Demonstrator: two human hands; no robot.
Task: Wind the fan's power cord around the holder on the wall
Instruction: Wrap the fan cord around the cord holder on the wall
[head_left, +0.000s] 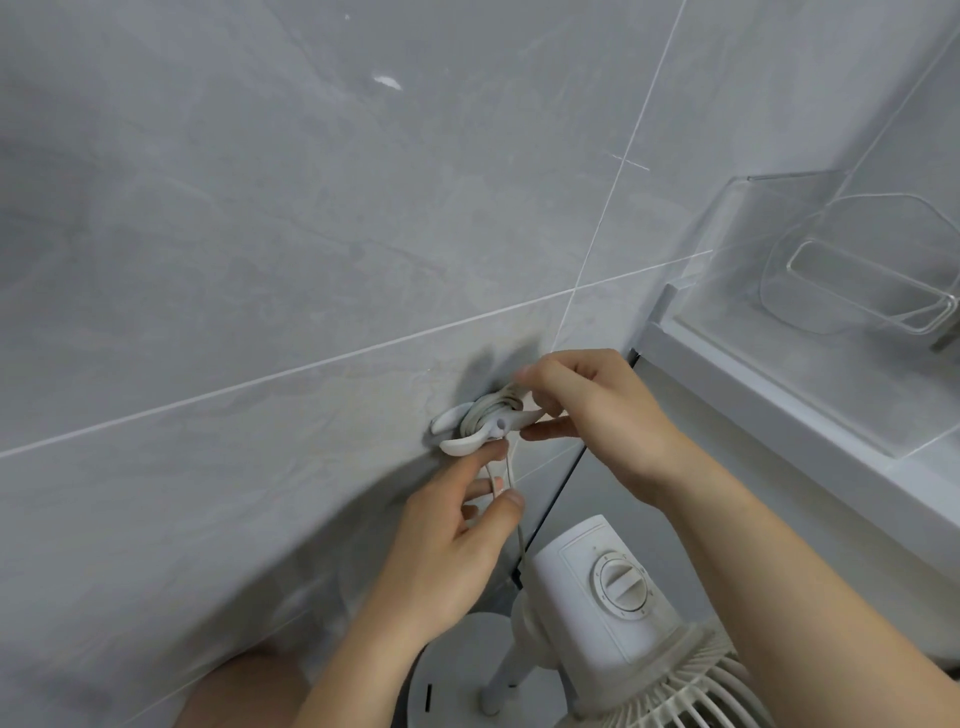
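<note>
Nearest the camera, bottom right: the fan (618, 587), white, its control dial facing up, grille at the frame's lower edge, stand and round base below it. From the fan the power cord (511, 475) rises as a thin white line to the wall. Left hand (457, 535) — thumb and fingers pinch the cord just below the holder, index finger reaching up to touch the holder's lower prong. Right hand (587, 410), a little farther and to the right, fingers curled at the holder's right side; thumb and fingertips appear to pinch the cord or its end there, but which of the two cannot be told, as the fingers hide it. Holder (485, 423): white, pronged, fixed to the wall, with several turns of cord already bunched round its hub. Judgement: winding is late-stage, most slack taken up — only the short run down to the fan hangs free. The next move likely calls for one more pass or tucking the cord behind a prong, left hand feeding slack while the right guides it; tension should stay light so the turns do not slip off. Surface: grey marbled wall tiles (260, 234) with pale grout lines. Far right, a white ledge (779, 410) carrying a clear plastic holder (852, 270)
</note>
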